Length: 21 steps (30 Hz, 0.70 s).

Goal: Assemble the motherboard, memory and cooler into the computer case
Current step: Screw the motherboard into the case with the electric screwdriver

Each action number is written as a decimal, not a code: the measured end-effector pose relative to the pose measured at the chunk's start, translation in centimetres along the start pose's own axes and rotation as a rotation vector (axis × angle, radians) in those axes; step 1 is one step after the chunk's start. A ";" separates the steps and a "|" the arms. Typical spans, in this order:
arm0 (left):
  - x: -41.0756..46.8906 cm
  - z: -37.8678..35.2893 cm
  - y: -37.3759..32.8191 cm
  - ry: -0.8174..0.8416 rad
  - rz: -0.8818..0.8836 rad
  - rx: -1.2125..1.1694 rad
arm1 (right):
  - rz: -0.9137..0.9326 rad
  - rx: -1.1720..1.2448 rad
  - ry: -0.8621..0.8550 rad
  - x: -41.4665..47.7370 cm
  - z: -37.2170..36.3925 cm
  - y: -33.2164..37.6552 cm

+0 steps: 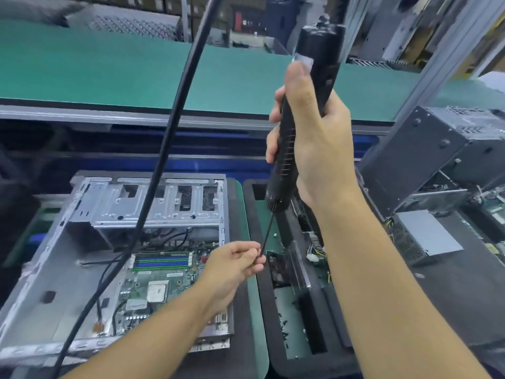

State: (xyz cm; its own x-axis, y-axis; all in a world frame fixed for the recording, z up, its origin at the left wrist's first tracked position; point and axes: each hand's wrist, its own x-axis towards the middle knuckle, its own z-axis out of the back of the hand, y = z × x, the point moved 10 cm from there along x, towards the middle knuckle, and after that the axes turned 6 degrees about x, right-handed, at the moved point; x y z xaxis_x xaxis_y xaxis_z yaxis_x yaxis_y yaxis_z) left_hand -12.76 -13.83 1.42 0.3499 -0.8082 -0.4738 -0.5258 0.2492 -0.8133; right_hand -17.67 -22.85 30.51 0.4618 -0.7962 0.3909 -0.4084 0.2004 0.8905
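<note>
An open silver computer case (pixel 49 269) lies on its side at the lower left. The green motherboard (pixel 164 285) sits inside it, with blue and green memory slots (pixel 161 261) and a bare CPU (pixel 157 291). My right hand (pixel 311 132) grips a black electric screwdriver (pixel 308 105) upright above the workbench. My left hand (pixel 237 261) pinches the tip of the screwdriver's thin bit (pixel 266 233); whether a screw is between the fingers cannot be seen. No cooler is visible.
A thick black cable (pixel 175 119) hangs across the case. A black foam tray (pixel 276 351) right of the case holds several small screws (pixel 284 329) and parts. Another dark case (pixel 426 149) stands at the right. A green conveyor belt (pixel 109 67) runs behind.
</note>
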 end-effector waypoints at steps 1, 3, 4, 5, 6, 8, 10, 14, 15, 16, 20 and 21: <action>-0.4 1.7 -0.4 0.001 0.011 -0.030 | 0.002 0.013 0.004 -0.1 -1.4 0.0; -1.1 4.4 -1.0 0.026 0.040 -0.098 | 0.005 0.040 0.015 -0.4 -4.1 -0.1; -1.5 5.6 -1.2 0.041 0.053 -0.126 | 0.004 0.056 0.019 -0.5 -5.3 -0.2; -1.8 6.6 -1.3 0.054 0.065 -0.155 | 0.003 0.069 0.021 -0.7 -6.4 -0.4; -2.2 7.6 -1.4 0.062 0.075 -0.193 | 0.003 0.080 0.023 -0.9 -7.4 -0.7; -2.8 9.5 -1.0 0.063 0.106 -0.278 | -0.004 0.094 0.028 -1.3 -9.1 -1.3; -3.5 11.2 -0.4 0.056 0.153 -0.373 | -0.018 0.108 0.025 -1.7 -10.5 -2.2; -4.8 13.5 0.1 0.047 0.213 -0.546 | -0.050 0.131 0.006 -2.1 -12.8 -3.7; -5.0 14.0 0.1 0.044 0.214 -0.571 | -0.056 0.132 0.004 -2.2 -13.3 -3.9; -5.2 14.4 0.1 0.043 0.212 -0.593 | -0.060 0.131 0.003 -2.2 -13.8 -4.1; -5.7 15.9 0.0 0.028 0.204 -0.628 | -0.058 0.133 0.002 -2.3 -15.2 -4.6; -5.6 16.2 0.0 0.022 0.200 -0.632 | -0.058 0.135 0.002 -2.3 -15.4 -4.7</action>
State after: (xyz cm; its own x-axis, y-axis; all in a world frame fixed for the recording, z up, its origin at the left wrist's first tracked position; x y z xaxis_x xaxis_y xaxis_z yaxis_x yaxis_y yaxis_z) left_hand -2.23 -0.63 -1.40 0.1864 -0.7912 -0.5825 -0.9350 0.0394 -0.3526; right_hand -4.66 -13.15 29.04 0.4890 -0.8033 0.3401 -0.4829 0.0754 0.8724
